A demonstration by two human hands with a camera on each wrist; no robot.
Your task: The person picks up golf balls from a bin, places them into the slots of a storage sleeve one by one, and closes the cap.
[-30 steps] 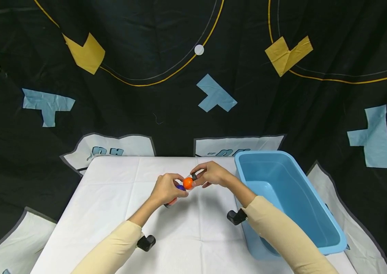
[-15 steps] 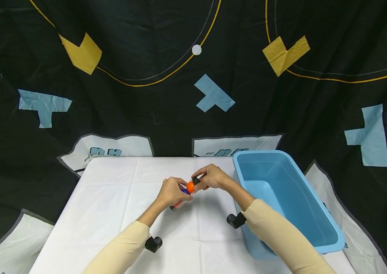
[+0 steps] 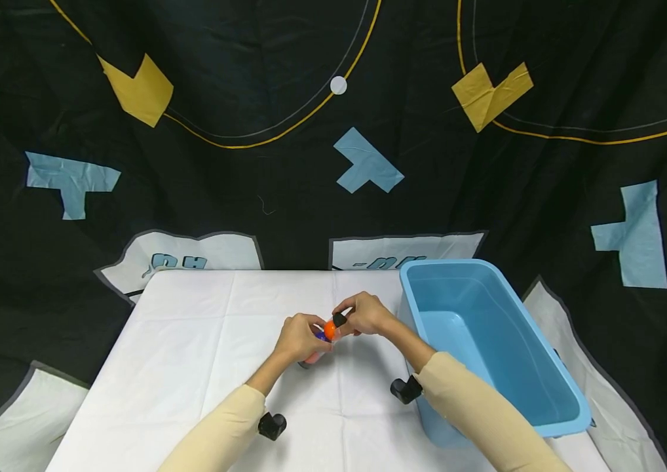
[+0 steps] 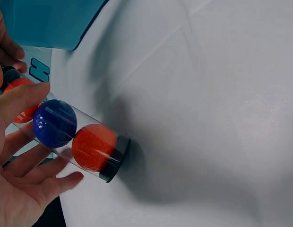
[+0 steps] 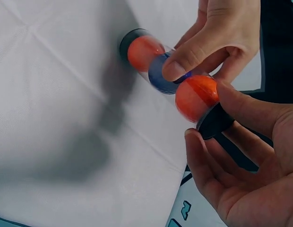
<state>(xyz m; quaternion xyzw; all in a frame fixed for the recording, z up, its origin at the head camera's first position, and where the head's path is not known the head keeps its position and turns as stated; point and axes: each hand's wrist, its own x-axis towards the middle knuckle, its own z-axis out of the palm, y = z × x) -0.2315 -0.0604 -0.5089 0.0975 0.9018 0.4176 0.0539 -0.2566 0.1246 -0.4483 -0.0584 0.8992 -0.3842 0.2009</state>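
A clear tube (image 4: 85,119) with black end caps hangs tilted above the white table, held by both hands. Inside it sit an orange ball (image 4: 93,148), a blue ball (image 4: 55,123) and another orange ball (image 5: 197,98) in a row. My left hand (image 3: 298,338) grips the tube around the blue ball, thumb on one side and fingers on the other. At the far end, my right hand (image 3: 367,316) pinches the tube by its black cap (image 5: 215,121). The opposite black cap (image 4: 116,160) is free of both hands, pointing toward the near left.
A deep light-blue plastic bin (image 3: 546,364) stands at the table's right side, under the right forearm. A white cloth (image 3: 192,367) covers the table. Behind it hangs a black curtain (image 3: 286,196) with blue and yellow tape pieces.
Both hands have come a little nearer with the tube, the left one also slightly to the right. Their holds on the tube look the same.
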